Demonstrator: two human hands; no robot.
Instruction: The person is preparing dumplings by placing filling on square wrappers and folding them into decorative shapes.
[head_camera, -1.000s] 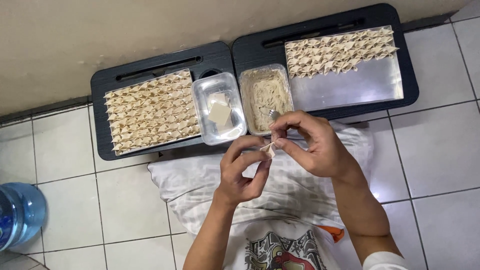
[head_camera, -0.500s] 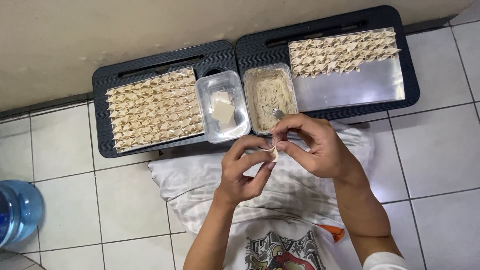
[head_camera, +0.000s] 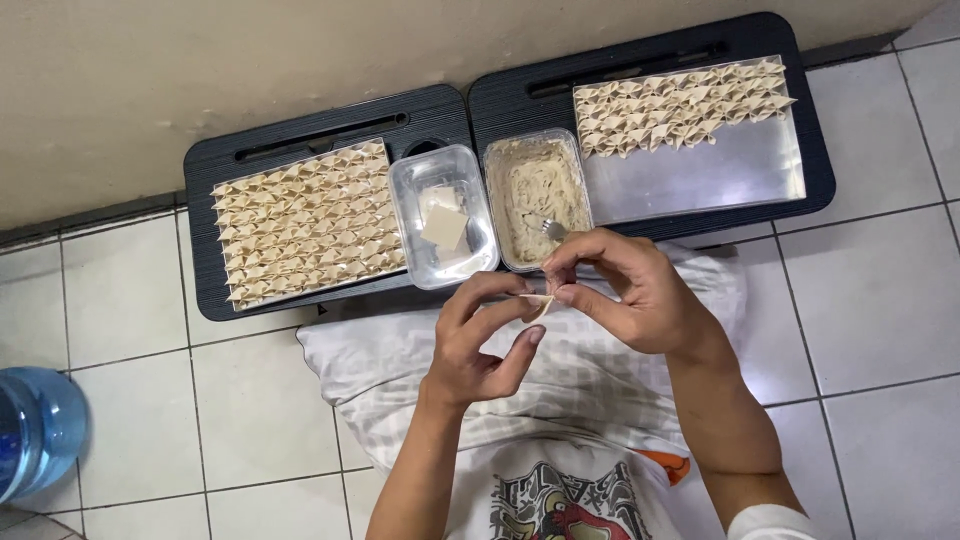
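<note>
My left hand (head_camera: 480, 345) and my right hand (head_camera: 625, 290) meet over my lap and pinch one small pale dumpling wrapper (head_camera: 538, 303) between their fingertips. Just beyond them a clear tub of beige filling (head_camera: 535, 195) holds a metal fork (head_camera: 553, 229). Beside it, a second clear tub (head_camera: 443, 215) holds a few square wrappers. A tray on the left (head_camera: 305, 220) is packed with rows of folded dumplings. A metal tray on the right (head_camera: 700, 170) has folded dumplings along its far edge only.
Both trays rest on two black lap tables (head_camera: 330, 130) set against a beige wall. A striped pale cloth (head_camera: 560, 380) covers my lap. A blue water jug (head_camera: 30, 430) stands at the left on the white tiled floor (head_camera: 880, 330).
My hands stay together on the wrapper, with the fingers shifting slightly as they fold it. The view has drifted a little; nothing else moved.
</note>
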